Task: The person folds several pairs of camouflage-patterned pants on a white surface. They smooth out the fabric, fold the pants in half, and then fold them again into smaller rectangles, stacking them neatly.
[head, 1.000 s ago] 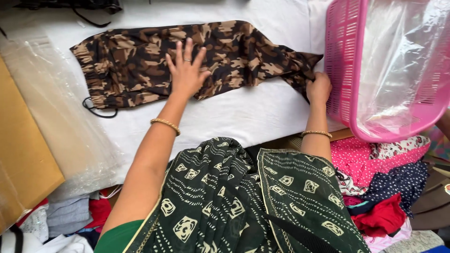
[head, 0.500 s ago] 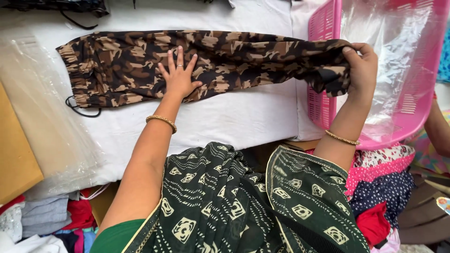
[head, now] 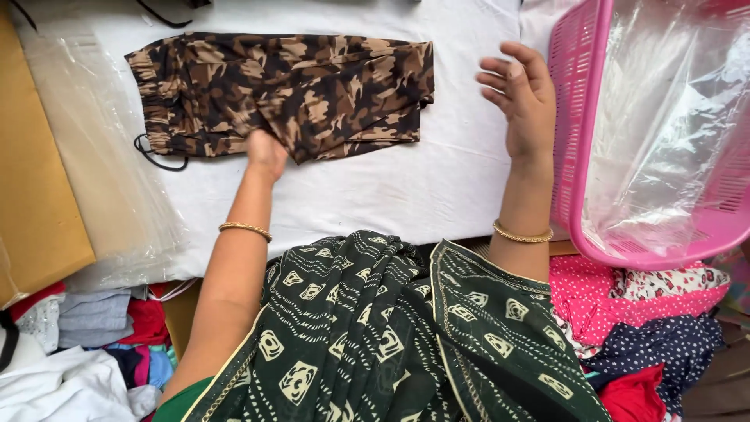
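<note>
At the far left a cardboard sheet lies under a clear plastic bag, both beside the white table. The camouflage trousers lie on the table, folded across so the leg ends are doubled back over the body; the waistband and its black drawstring sit at the left end. The left hand is tucked under the lower edge of the trousers near the middle, fingers hidden beneath the cloth, so whether it pinches the fabric or merely lifts it cannot be told. The right hand is raised clear of the cloth, fingers spread, gripping nothing, between the trousers and the pink basket, which is lined with clear plastic. Loose coloured garments are heaped below the basket. For a clean fold, the judgement is that the left hand should slide flat under the full depth of the cloth, the right hand should take the folded edge at the right end, and both layers should be kept aligned at the edges, with the drawstring tucked in before turning.
</note>
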